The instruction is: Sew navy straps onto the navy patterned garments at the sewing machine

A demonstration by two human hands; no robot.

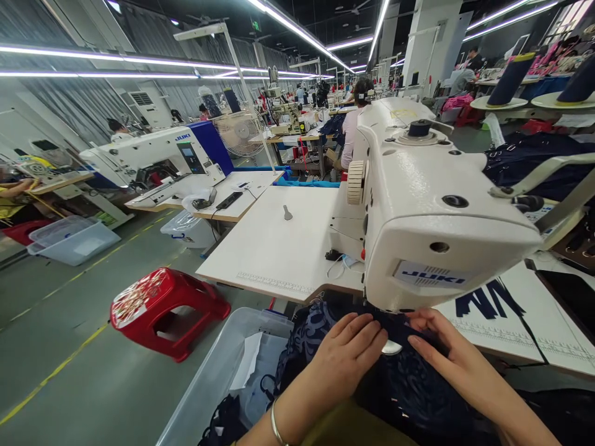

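Head view: from where I stand, one dark blue cloth (418, 384) is bunched below the front end of a white sewing machine (418, 192). Its user's left hand (344, 356) lies back up, fingers together and curved over the cloth; I can't tell whether they grip. Opposite, the right hand (449, 350) reaches in, thumb apart from the fingers, any pinch unclear. I count one bracelet (274, 422) on the left arm, one red stool (171, 297), two large thread cones (511, 80) at upper right

"JUKI" stands in blue on the near sewing machine (446, 186) and the white-and-blue machine (155, 152) further left.
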